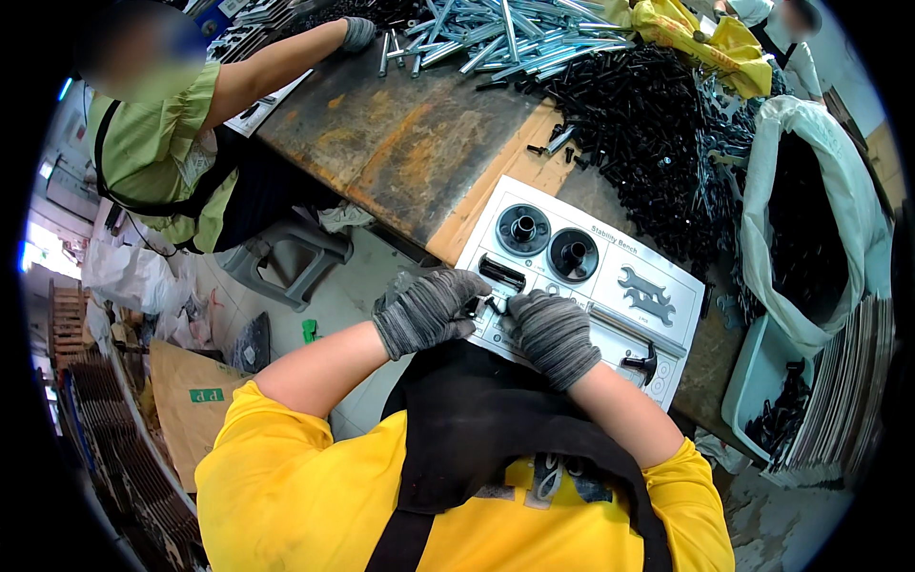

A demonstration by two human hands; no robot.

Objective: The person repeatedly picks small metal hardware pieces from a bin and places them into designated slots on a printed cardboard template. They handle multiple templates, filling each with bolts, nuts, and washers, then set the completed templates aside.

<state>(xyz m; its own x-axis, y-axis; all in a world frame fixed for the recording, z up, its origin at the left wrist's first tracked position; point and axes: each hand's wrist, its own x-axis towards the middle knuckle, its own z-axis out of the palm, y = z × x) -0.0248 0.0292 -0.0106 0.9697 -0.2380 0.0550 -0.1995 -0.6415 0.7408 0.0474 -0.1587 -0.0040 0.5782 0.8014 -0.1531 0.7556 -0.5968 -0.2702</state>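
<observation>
Both my hands wear grey striped knit gloves. My left hand (434,310) is closed at the left edge of a white hardware card (600,262), its fingertips around a small dark and shiny part that I cannot make out. Just to the right, my right hand (553,336) pinches over the card's lower left area; what its fingers hold is hidden. On the card sit two round black flanged pieces (574,255), a bundle of black bolts (501,273), two flat open-end wrenches (648,296) and a black T-shaped piece (641,361) near the lower right.
Beyond the card lie a heap of black bolts (629,129) and a pile of silver rods (515,38). At right stand a white sack (762,205), a pale bin (753,381) and stacked cardboard (839,391). A co-worker in green (157,143) reaches across the table at left, by a grey stool (291,253).
</observation>
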